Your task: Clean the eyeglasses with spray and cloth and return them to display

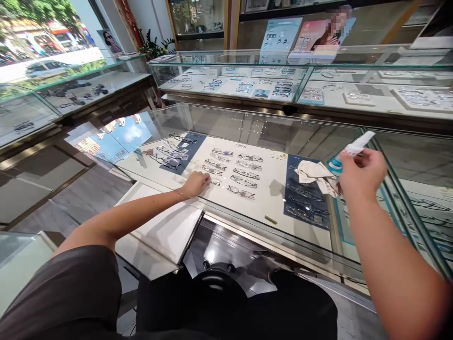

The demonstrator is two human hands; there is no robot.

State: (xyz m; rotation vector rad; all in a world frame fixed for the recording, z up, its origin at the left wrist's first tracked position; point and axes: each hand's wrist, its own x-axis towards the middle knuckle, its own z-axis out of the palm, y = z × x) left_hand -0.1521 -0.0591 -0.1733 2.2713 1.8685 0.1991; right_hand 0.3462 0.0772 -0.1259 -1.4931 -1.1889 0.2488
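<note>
My right hand [364,172] grips a small spray bottle [360,141] by its white top, over the right part of the glass counter; the bottle's lower part looks blue. Just left of that hand, a crumpled beige cloth [314,174] lies on the glass top, its right end close to my fingers. My left hand [196,184] is at the near edge of the counter with its fingers curled in. Whatever those fingers hold, if anything, is hidden. Beside it, rows of eyeglasses [244,177] show through the glass of the display case [269,208].
Under the left forearm, a white drawer or panel [159,222] juts out from the case. More glass showcases [226,97] with eyeglasses stand behind, and another [81,92] stands along the window. A small gold-coloured bar [271,220] lies near the front edge. My legs are close below.
</note>
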